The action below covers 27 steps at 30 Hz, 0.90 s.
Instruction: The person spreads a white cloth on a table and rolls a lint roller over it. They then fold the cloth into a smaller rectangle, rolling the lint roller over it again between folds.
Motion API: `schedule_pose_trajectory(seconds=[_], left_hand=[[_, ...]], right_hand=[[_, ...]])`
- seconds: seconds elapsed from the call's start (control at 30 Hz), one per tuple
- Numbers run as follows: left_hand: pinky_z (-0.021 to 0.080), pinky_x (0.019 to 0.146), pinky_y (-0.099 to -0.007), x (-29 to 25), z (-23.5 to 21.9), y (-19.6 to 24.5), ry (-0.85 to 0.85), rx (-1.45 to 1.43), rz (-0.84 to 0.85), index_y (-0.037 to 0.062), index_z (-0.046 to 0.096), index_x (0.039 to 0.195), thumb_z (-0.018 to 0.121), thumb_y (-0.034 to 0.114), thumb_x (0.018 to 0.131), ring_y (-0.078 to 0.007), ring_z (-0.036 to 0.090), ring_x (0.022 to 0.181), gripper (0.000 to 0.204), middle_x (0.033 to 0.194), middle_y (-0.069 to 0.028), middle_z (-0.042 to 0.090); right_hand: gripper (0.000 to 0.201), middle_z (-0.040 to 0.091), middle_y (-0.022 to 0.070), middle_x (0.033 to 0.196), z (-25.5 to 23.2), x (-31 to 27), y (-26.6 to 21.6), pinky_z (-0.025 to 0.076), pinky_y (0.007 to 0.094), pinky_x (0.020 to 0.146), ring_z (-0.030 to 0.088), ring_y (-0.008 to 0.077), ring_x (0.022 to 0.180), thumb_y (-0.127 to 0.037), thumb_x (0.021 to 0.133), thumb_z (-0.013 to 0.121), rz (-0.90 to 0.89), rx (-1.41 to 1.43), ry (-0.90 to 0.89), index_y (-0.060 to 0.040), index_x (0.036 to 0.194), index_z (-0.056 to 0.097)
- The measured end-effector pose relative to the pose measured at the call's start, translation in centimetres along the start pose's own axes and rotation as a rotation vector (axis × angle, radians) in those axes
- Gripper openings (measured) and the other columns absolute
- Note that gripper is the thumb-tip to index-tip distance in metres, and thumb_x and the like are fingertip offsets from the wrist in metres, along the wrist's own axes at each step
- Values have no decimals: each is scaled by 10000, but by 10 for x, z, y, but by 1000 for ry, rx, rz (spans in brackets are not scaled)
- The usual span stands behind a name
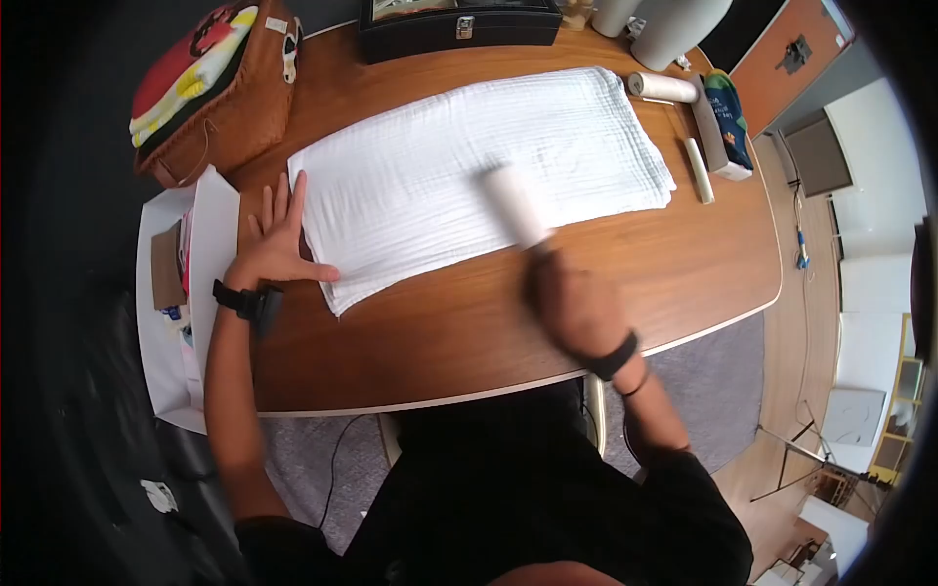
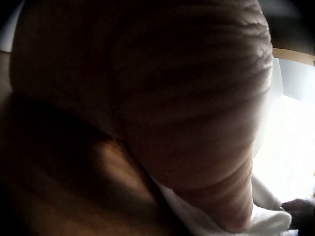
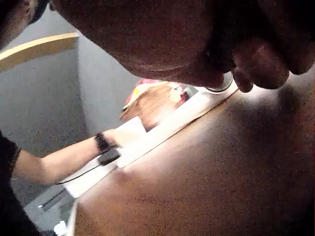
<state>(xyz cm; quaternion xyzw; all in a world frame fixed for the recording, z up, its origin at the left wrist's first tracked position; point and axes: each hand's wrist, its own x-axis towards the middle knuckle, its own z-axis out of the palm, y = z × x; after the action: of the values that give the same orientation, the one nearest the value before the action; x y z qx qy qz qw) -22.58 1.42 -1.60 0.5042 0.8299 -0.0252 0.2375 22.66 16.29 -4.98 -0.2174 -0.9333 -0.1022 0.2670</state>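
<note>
Crinkled white cloth (image 1: pixel 420 166) lies flat on the wood-grained desk (image 1: pixel 420 352), grey carpet (image 1: pixel 718 381) below. The left hand (image 1: pixel 274 244) spreads its fingers at one end; the right hand (image 1: pixel 583 308) curls fingers round a blurred cylinder (image 1: pixel 518 207), probably a roller.

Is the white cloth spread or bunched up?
Spread: the crinkled white cloth lies as a broad, flat sheet on the wooden table, the left hand at its edge.

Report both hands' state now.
Left hand: open, touching the edge of the white crinkled cloth.
Right hand: closed, holding the white cylindrical roller.
</note>
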Motion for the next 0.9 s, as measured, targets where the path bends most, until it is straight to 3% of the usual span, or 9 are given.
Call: schedule_pose_trajectory(seconds=[0.1, 0.23, 0.27, 0.4, 0.5, 0.67, 0.73, 0.77, 0.9], left_hand=[[14, 1264, -762, 1, -3, 0, -15, -7, -20, 208, -124, 1762, 1020, 670, 458, -514, -159, 1659, 1796, 1816, -275, -128], [15, 1258, -770, 1, -1, -2, -33, -3, -16, 193, -121, 1761, 1014, 703, 441, -526, -161, 1654, 1814, 1811, -286, -133], [15, 1258, -770, 2, 0, -3, -28, -7, -25, 193, -121, 1761, 1014, 703, 441, -526, -161, 1654, 1814, 1811, -286, -133], [17, 1256, -769, -2, 1, -1, -37, 13, -1, 170, -114, 1760, 1004, 726, 469, -543, -165, 1647, 1796, 1805, -301, -135], [17, 1247, -778, 2, 3, -6, -8, -3, 32, 165, -115, 1760, 1008, 705, 506, -546, -171, 1645, 1768, 1800, -313, -140], [13, 1249, -775, 2, -1, -5, -4, 4, 29, 166, -128, 1758, 1021, 687, 493, -547, -159, 1647, 1787, 1800, -313, -144], [17, 1249, -777, 3, 1, -6, -27, 29, 32, 165, -139, 1756, 1018, 703, 483, -552, -145, 1648, 1802, 1796, -320, -145], [31, 1248, -784, 2, 1, -5, -2, 6, 36, 166, -136, 1757, 1004, 732, 479, -553, -129, 1650, 1803, 1800, -316, -130], [33, 1248, -790, 2, 3, -4, 1, 13, 24, 158, -117, 1759, 989, 765, 466, -540, -132, 1655, 1806, 1802, -315, -114]], right_hand=[[466, 476, 63, 653, -8, -42, 93, 385, 421, 430, 458, 234, 470, -283, 1070, 638, 27, -566, -90, 48, 1395, 602], [258, 710, 301, 778, -33, -45, 144, 517, 616, 550, 692, 519, 686, -303, 1097, 594, 677, -101, -294, -46, 1114, 602], [248, 705, 295, 774, -37, -39, 142, 511, 611, 546, 684, 519, 670, -291, 1101, 591, 730, -63, -245, -43, 1108, 601], [258, 683, 284, 718, -35, 18, 74, 497, 592, 518, 671, 513, 643, -295, 1105, 608, 755, 3, -206, -37, 1110, 627], [341, 653, 137, 585, -17, 65, -12, 461, 468, 421, 646, 317, 478, -341, 1114, 572, 441, 71, -266, -22, 1144, 689], [355, 741, 146, 749, 18, 87, -144, 512, 490, 477, 734, 332, 610, -349, 1125, 520, 110, 502, -460, -35, 1134, 687], [379, 703, 147, 711, 21, 86, -148, 478, 476, 454, 688, 316, 570, -353, 1108, 583, 174, 489, -475, 3, 1183, 689], [344, 691, 134, 665, 24, 82, -139, 497, 471, 472, 682, 308, 543, -345, 1114, 554, 167, 364, -296, -30, 1109, 692], [310, 642, 109, 631, 33, 55, -40, 461, 446, 437, 625, 303, 500, -321, 1114, 567, 239, 98, -12, -56, 1070, 721]])
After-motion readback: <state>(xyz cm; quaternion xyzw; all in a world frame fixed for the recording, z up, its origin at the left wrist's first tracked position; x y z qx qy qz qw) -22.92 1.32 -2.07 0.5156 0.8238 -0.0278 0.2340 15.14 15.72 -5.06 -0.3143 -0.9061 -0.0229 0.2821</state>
